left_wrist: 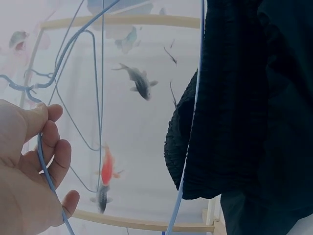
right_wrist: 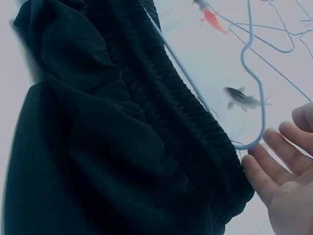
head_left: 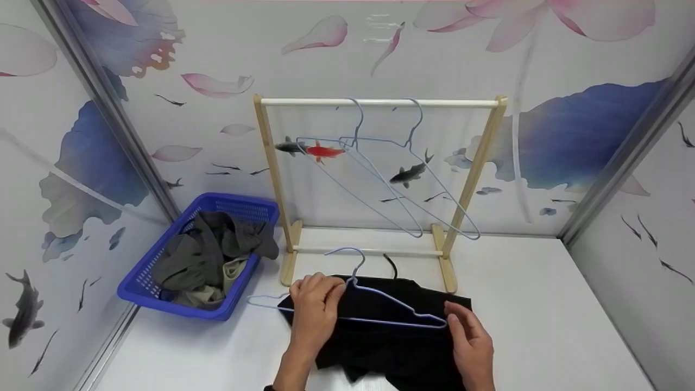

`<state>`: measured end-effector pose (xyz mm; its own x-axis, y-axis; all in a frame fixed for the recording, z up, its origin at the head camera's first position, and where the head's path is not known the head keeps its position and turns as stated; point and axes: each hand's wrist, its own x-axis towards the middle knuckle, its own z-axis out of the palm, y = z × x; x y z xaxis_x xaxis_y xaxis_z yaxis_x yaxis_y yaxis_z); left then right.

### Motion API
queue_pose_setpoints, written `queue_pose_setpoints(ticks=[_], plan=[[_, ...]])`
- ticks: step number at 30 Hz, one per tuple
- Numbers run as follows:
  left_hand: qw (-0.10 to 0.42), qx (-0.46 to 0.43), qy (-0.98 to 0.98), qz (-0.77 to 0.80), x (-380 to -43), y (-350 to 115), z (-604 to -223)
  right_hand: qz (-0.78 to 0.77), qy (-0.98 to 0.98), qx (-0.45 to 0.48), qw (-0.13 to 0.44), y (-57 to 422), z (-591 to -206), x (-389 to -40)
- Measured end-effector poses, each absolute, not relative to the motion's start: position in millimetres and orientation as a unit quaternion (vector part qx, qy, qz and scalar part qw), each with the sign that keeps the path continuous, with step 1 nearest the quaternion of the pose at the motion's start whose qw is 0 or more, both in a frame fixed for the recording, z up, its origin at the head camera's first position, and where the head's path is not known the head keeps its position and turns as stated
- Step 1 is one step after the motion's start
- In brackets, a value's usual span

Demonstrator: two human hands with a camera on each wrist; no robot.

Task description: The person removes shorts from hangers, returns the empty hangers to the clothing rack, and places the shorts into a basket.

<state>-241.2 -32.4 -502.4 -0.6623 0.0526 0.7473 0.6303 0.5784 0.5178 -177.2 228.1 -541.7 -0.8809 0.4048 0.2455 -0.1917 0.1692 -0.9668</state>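
My left hand (head_left: 315,307) pinches a light blue wire hanger (head_left: 388,323) just below its hook, thumb against fingers. In the left wrist view that hand (left_wrist: 29,161) has the wire running across its palm. A black garment (head_left: 396,350) with a gathered elastic waistband (right_wrist: 171,117) lies behind and below the hanger's bottom bar. Beside the hanger's right end is my right hand (head_left: 473,345), its fingers spread and lightly bent. In the right wrist view its fingertips (right_wrist: 252,164) are at the waistband's edge and the hanger's corner; firm contact cannot be told.
A wooden rack (head_left: 483,157) with a white rail (head_left: 304,102) stands at the back, carrying two blue hangers (head_left: 362,117). To the left, a blue basket (head_left: 130,282) holds grey and beige clothes (head_left: 201,255). Printed panels wall in the white table (head_left: 543,326).
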Motion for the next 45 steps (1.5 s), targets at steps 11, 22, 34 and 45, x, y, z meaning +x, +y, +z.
queue_pose_setpoints(ticks=[11,22,34,45], plan=[[0.354,-0.229,-0.800,-0.427,-239,-27,-496,0.712,-0.682,-0.033,0.162,229,-548,-178],[0.351,-0.246,-0.798,-0.423,-238,-23,-499,0.714,-0.694,0.010,0.087,239,-571,-181],[0.345,-0.261,-0.800,-0.416,-237,-20,-501,0.704,-0.708,0.018,0.047,242,-580,-180],[0.332,-0.266,-0.802,-0.420,-237,-19,-502,0.691,-0.719,0.002,0.074,234,-551,-169]])
